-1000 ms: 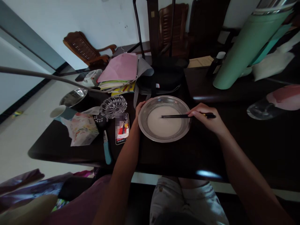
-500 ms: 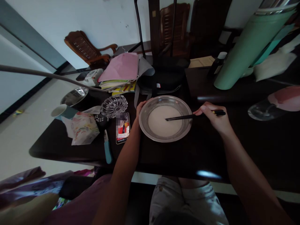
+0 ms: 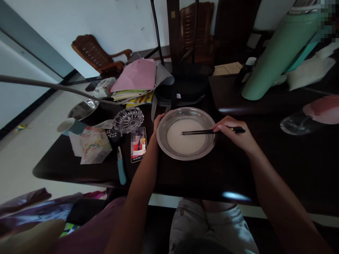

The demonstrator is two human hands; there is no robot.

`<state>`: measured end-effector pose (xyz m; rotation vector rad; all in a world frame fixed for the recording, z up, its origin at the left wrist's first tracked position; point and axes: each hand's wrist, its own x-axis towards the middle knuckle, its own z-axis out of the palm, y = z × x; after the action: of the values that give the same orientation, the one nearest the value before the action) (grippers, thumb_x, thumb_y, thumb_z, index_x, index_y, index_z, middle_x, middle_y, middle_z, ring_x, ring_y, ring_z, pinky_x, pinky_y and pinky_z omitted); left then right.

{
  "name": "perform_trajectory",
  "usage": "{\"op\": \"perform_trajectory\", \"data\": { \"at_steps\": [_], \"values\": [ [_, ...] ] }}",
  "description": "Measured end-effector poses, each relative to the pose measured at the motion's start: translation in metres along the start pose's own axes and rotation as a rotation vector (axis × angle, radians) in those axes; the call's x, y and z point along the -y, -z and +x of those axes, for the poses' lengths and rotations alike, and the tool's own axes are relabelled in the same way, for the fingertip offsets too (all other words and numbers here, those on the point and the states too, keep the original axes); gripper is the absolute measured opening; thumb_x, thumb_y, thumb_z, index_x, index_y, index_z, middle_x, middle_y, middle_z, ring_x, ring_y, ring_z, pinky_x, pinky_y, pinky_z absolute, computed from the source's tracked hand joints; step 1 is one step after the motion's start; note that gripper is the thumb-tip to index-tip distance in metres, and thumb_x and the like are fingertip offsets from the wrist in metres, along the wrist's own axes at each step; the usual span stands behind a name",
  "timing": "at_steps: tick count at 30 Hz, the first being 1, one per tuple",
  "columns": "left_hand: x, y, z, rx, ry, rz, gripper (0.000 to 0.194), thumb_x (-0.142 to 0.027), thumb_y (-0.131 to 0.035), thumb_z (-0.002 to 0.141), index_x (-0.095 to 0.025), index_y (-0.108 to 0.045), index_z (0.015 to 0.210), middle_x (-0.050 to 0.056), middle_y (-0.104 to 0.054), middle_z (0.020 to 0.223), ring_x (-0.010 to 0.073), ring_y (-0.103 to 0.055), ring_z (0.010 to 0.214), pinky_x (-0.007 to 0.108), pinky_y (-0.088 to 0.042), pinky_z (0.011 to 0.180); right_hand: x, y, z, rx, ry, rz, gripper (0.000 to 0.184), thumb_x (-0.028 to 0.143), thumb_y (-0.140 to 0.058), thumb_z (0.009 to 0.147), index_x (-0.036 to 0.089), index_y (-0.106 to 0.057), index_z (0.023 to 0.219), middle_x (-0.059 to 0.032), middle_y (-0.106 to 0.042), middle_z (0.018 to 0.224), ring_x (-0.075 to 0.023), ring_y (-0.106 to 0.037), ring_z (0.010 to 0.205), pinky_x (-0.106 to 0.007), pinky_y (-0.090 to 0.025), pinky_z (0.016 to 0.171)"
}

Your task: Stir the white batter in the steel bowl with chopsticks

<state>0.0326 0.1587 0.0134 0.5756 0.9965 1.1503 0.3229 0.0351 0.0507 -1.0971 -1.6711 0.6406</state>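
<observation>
A round metal basin [image 3: 161, 141] with a pale white batter [image 3: 185, 139] in it stands on the dark table [image 3: 230, 173] in front of me. My left hand [image 3: 156, 124] grips the basin's left rim, fingers curled over the edge. My right hand [image 3: 234, 135] is at the basin's right rim, closed on a pair of dark chopsticks [image 3: 198, 132]. The chopsticks lie almost level, pointing left, with their tips over the middle of the batter.
Left of the basin lie a lit phone [image 3: 138, 144], a blue-handled knife [image 3: 121, 169], a cut-glass dish [image 3: 128, 120], a paper packet [image 3: 94, 145], a cup [image 3: 67, 126] and a second metal bowl [image 3: 83, 109]. Books, a pink folder [image 3: 136, 76] and a green flask [image 3: 275, 56] stand behind.
My right hand drew the chopsticks back to the right half a second ago, then moved them left again over the batter. My left hand kept still on the rim.
</observation>
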Motion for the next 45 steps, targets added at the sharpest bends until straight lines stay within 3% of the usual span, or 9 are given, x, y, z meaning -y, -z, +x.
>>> {"op": "perform_trajectory", "data": {
  "at_steps": [4, 10, 14, 19, 24, 29, 34, 40, 45],
  "values": [
    [0.0008, 0.0042, 0.0022, 0.084, 0.033, -0.014, 0.03, -0.026, -0.049, 0.085, -0.017, -0.077, 0.084, 0.004, -0.077, 0.074, 0.0256, -0.073, 0.1, 0.035, -0.052, 0.098, -0.0015, 0.0011, -0.0003, -0.121, -0.049, 0.013, 0.03, 0.046, -0.062, 0.094, 0.031, -0.077, 0.072, -0.0017, -0.076, 0.077, -0.0211, -0.067, 0.076, -0.039, -0.05, 0.077],
    [0.0017, 0.0054, 0.0028, 0.041, 0.022, -0.02, 0.023, -0.027, -0.055, 0.082, -0.018, -0.076, 0.081, 0.004, -0.076, 0.072, 0.0277, -0.072, 0.1, 0.037, -0.051, 0.098, 0.0, -0.0015, -0.0001, 0.002, 0.005, -0.011, 0.023, 0.042, -0.065, 0.092, 0.031, -0.077, 0.077, -0.002, -0.077, 0.083, -0.0224, -0.068, 0.083, -0.039, -0.051, 0.079],
    [0.0017, 0.005, 0.0017, 0.087, 0.039, -0.034, 0.029, -0.027, -0.05, 0.083, -0.016, -0.077, 0.086, 0.005, -0.077, 0.076, 0.0281, -0.072, 0.101, 0.039, -0.051, 0.098, 0.0003, 0.0005, 0.0, -0.122, -0.036, -0.002, 0.028, 0.043, -0.063, 0.093, 0.031, -0.077, 0.073, -0.0018, -0.076, 0.078, -0.0216, -0.068, 0.078, -0.04, -0.051, 0.078],
    [-0.0002, 0.0039, 0.0011, 0.037, 0.018, -0.006, 0.023, -0.024, -0.055, 0.081, -0.017, -0.076, 0.078, 0.004, -0.076, 0.072, 0.0273, -0.072, 0.098, 0.036, -0.05, 0.099, 0.0015, -0.0007, -0.0001, 0.013, -0.017, 0.016, 0.027, 0.045, -0.064, 0.092, 0.03, -0.077, 0.075, -0.0023, -0.077, 0.081, -0.0223, -0.069, 0.081, -0.04, -0.052, 0.077],
    [0.0, 0.0028, -0.0005, 0.085, 0.036, -0.019, 0.031, -0.027, -0.048, 0.086, -0.017, -0.078, 0.085, 0.004, -0.076, 0.074, 0.026, -0.072, 0.102, 0.036, -0.051, 0.098, -0.0014, 0.0011, -0.0004, -0.108, -0.052, 0.006, 0.03, 0.046, -0.062, 0.093, 0.03, -0.077, 0.073, -0.0023, -0.076, 0.079, -0.0218, -0.068, 0.078, -0.04, -0.051, 0.078],
    [-0.0005, 0.0015, -0.0013, 0.02, 0.01, -0.008, 0.022, -0.025, -0.056, 0.081, -0.018, -0.076, 0.077, 0.001, -0.072, 0.064, 0.0242, -0.073, 0.093, 0.033, -0.052, 0.095, 0.0, 0.0009, 0.0004, 0.012, -0.033, 0.01, 0.027, 0.049, -0.065, 0.09, 0.03, -0.077, 0.075, -0.0026, -0.076, 0.081, -0.0227, -0.069, 0.082, -0.039, -0.051, 0.078],
    [-0.0011, -0.0017, -0.0038, 0.045, 0.022, -0.023, 0.033, -0.023, -0.045, 0.086, -0.017, -0.076, 0.079, 0.002, -0.073, 0.064, 0.0236, -0.073, 0.093, 0.034, -0.052, 0.096, 0.001, 0.0039, 0.0, -0.119, -0.076, 0.004, 0.033, 0.05, -0.063, 0.092, 0.029, -0.076, 0.07, -0.0025, -0.076, 0.077, -0.0214, -0.068, 0.076, -0.04, -0.051, 0.079],
    [-0.0009, -0.0006, -0.0021, 0.021, 0.014, -0.019, 0.026, -0.023, -0.05, 0.083, -0.019, -0.075, 0.077, 0.003, -0.075, 0.069, 0.0271, -0.072, 0.102, 0.037, -0.049, 0.101, 0.0029, 0.0007, 0.0009, 0.02, -0.057, 0.012, 0.031, 0.054, -0.065, 0.089, 0.03, -0.077, 0.073, -0.0026, -0.076, 0.08, -0.0227, -0.068, 0.081, -0.04, -0.052, 0.078],
    [0.0003, 0.0026, -0.0005, 0.072, 0.034, -0.024, 0.029, -0.026, -0.05, 0.082, -0.016, -0.077, 0.088, 0.006, -0.079, 0.083, 0.0283, -0.069, 0.111, 0.038, -0.049, 0.103, 0.0036, 0.0037, 0.0007, -0.11, -0.1, 0.004, 0.036, 0.056, -0.062, 0.09, 0.03, -0.076, 0.068, -0.0029, -0.076, 0.076, -0.0226, -0.067, 0.076, -0.042, -0.052, 0.079]
  ]
}}
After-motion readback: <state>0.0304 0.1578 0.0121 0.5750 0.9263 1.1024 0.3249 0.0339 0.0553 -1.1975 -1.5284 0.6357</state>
